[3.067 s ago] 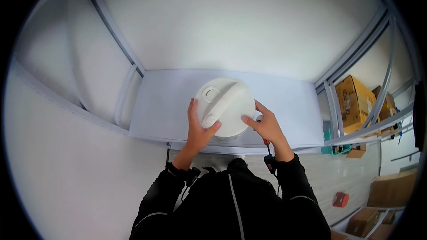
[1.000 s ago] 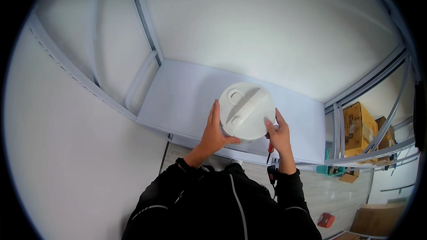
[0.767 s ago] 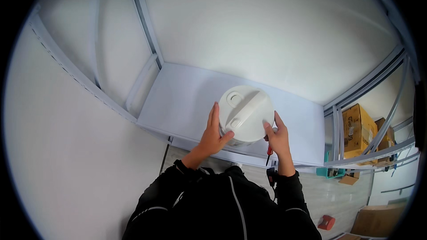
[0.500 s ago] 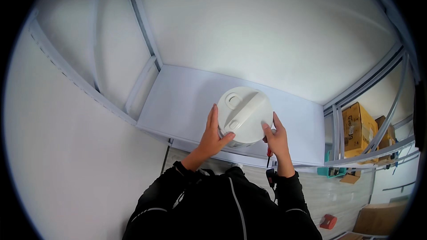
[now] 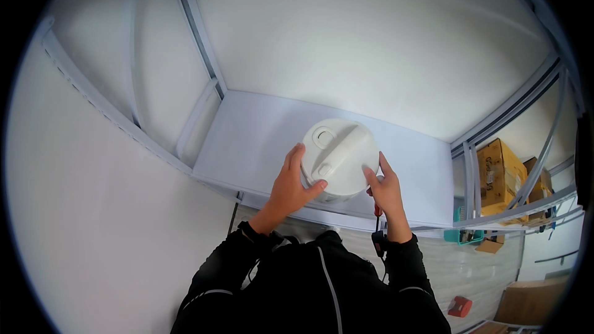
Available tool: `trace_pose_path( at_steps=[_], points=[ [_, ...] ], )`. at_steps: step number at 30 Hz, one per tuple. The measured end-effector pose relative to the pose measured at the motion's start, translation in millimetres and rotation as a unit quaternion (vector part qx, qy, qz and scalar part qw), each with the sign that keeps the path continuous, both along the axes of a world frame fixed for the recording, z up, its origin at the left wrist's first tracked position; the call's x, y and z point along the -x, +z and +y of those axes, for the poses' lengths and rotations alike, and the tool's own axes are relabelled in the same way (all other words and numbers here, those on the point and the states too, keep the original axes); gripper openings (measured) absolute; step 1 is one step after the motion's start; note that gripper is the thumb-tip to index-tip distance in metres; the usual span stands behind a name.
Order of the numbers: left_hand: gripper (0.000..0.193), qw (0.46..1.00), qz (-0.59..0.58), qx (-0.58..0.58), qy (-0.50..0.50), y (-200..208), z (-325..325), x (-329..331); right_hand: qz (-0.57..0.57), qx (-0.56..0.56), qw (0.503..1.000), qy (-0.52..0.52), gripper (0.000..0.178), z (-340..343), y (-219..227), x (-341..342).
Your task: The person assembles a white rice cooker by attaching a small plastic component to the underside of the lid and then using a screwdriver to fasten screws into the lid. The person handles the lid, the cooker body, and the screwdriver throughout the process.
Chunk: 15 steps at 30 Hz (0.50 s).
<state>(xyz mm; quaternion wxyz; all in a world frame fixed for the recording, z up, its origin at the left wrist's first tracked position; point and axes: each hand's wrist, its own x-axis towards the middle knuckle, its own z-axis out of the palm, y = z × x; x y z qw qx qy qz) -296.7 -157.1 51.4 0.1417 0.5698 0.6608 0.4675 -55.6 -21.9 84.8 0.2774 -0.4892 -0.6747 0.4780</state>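
Pale shelf [image 5: 253, 139]; white appliance [image 5: 340, 157] between fingers [image 5: 294, 159] of left hand [image 5: 289, 188], right hand [image 5: 387, 193]

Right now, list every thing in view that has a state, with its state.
White round appliance: covered on top; lifted or resting, cannot tell.
Red-handled screwdriver: held, shaft pointing down the picture.
Left hand: cupped against the appliance's side.
Right hand: thumb on the appliance, gripping the screwdriver.
Teal basket: holding things.
Large cardboard box: sealed or open, cannot tell.

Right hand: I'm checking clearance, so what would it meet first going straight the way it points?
The right hand would likely meet the round white object ahead, though depth there is unclear.
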Motion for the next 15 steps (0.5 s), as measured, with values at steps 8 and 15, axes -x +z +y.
trace_pose_path(
  at_steps=[8,15],
  points=[
    [0.071,0.989,-0.146,0.018,0.018,2.6,25.8,16.4,-0.004,-0.017,1.000,-0.015,0.080,-2.6,-1.5,-2.7],
    [0.044,0.966,-0.230,0.020,0.120,-2.4,49.1,19.3,0.011,-0.005,1.000,-0.019,0.080,-7.0,-1.9,-0.4]
  ],
)
